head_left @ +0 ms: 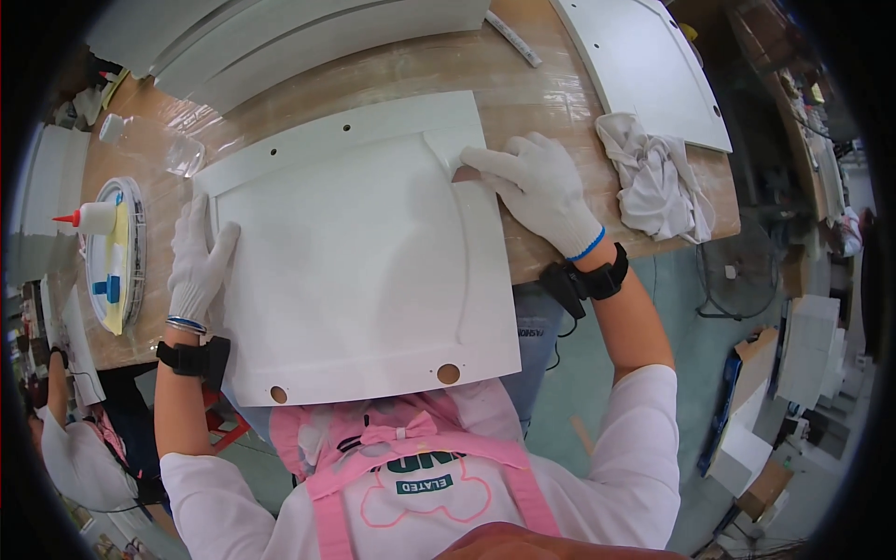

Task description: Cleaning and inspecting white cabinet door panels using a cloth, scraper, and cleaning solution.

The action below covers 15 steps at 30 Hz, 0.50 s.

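A white door-like panel with a raised-edge inner field lies across the table edge in front of me, its near end over my lap. Two large round holes show near its near edge and two small ones near its far edge. My gloved left hand rests along the panel's left edge, fingers stretched out and thumb apart on the face. At the right edge, my gloved right hand is closed in a pinch against the panel's raised border. A small reddish-brown piece shows at its fingertips; its kind is unclear.
A crumpled white cloth lies right of my right hand, beside another white panel. More white panels stand at the far left. Leftward are a clear bottle, a round tub lid and a red-tipped glue bottle.
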### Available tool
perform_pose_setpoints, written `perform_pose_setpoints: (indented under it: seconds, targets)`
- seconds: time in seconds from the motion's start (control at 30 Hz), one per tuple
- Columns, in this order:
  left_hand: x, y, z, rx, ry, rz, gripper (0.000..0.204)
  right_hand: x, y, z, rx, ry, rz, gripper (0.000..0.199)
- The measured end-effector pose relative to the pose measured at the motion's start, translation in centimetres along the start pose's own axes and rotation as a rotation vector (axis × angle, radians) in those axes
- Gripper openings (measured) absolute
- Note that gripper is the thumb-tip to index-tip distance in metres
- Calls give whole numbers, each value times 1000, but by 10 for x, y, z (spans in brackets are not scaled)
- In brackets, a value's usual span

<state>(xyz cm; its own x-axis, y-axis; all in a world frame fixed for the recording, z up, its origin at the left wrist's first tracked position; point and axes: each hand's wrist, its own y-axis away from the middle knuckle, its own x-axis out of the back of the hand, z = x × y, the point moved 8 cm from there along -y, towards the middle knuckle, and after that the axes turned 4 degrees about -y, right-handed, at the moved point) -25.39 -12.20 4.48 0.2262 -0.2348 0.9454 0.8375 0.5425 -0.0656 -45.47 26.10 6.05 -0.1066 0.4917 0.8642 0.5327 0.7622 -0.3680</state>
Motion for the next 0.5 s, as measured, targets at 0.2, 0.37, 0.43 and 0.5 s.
perform_pose_setpoints:
  seconds: [0.2, 0.37, 0.43, 0.5]
  targets:
    - [-19, 11, -15, -211, -224, 27, 61, -4, 1, -3, 8, 6, -37, 27]
    - [-21, 11, -17, -202, -235, 20, 60, -7, 1, -2, 27, 11, -65, 28]
    - [-22, 11, -17, -213, -244, 22, 59, -7, 1, -2, 15, 33, -56, 28]
    - [-21, 11, -15, -212, -229, 21, 59, -8, 2, 1, 18, 21, -47, 29]
